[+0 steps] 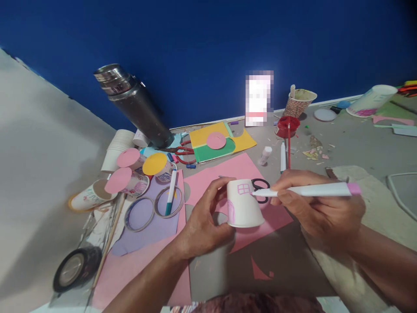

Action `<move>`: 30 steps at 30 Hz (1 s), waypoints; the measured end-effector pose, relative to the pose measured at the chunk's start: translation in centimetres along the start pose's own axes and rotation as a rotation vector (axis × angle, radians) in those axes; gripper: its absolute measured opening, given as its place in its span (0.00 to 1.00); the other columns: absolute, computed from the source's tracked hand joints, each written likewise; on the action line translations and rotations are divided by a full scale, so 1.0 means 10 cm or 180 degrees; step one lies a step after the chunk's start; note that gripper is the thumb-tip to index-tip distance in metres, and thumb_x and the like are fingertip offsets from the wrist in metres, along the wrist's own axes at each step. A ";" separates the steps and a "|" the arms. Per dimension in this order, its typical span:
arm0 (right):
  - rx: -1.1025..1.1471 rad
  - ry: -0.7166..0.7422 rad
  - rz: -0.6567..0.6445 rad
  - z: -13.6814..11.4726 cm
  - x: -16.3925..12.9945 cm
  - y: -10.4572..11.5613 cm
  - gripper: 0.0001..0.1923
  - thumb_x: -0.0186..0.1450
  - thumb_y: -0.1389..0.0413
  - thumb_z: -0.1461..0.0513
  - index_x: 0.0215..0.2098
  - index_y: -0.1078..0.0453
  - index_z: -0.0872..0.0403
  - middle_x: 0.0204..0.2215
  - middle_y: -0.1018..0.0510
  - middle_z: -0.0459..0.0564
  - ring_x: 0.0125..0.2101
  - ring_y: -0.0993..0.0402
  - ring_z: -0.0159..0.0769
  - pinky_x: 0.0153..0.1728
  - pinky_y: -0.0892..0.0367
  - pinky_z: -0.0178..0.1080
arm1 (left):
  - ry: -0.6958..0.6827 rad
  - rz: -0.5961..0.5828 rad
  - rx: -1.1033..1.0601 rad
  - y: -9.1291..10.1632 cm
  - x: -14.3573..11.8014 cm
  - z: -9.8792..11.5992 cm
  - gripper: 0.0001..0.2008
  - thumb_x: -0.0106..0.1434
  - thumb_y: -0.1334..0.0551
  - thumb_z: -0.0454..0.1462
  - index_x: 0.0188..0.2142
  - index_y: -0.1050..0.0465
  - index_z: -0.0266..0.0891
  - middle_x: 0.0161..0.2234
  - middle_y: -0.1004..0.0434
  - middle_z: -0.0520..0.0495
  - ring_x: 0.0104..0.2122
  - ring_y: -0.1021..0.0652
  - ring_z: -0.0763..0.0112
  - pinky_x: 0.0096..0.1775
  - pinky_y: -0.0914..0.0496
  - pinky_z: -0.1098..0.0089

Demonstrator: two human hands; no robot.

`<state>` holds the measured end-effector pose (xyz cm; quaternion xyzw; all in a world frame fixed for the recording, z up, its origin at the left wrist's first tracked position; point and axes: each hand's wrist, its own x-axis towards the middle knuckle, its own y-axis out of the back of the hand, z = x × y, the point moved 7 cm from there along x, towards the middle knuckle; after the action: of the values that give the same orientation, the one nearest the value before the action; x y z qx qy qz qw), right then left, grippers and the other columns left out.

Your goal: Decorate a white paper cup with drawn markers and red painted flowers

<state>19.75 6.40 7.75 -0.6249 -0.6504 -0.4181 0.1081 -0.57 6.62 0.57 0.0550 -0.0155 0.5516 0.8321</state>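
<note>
Head view showed a white paper cup (244, 204) held upside down above the pink paper sheet (228, 174), its wide rim lowest and its closed base on top. A small pink window and an arched pink door were drawn on its wall. The left hand (203, 217) was clamped on the cup from its left side, thumb near the top and the other digits curled around the wall toward the rim. The right hand (321, 208), just right of the cup, was closed on a white marker (309, 190) with a pink end cap, its tip touching the cup's wall beside the window. The cup looked light, thin and easily dented, so a gentle grip around the wall, with support opposite the marker tip, would seem to suit it best; squeezing near the open rim would likely buckle it. Behind the cup lay black-handled scissors (260, 186). Left of the cup sat two tape rings (153, 208) on lilac paper, with a teal marker (171, 191) across one. Farther left were cups capped with pink and yellow discs (154, 164), and behind them a tilted steel flask (133, 102). A red brush (288, 143) stood behind the cup.
</note>
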 end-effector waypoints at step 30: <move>0.0107 -0.0084 -0.0213 -0.01 0.01 -0.05 0.08 0.72 0.40 0.65 0.34 0.23 0.49 0.28 0.15 0.43 0.26 0.20 0.32 0.28 0.27 0.35 | -0.0012 -0.0110 0.0360 -0.02 -0.01 0.03 0.39 0.54 0.34 0.25 0.64 0.34 0.46 0.65 0.29 0.40 0.66 0.26 0.50 0.69 0.32 0.51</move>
<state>19.28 6.50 7.69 -0.6064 -0.6792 -0.4022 0.0960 -0.47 6.39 0.87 0.1033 0.0150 0.5371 0.8370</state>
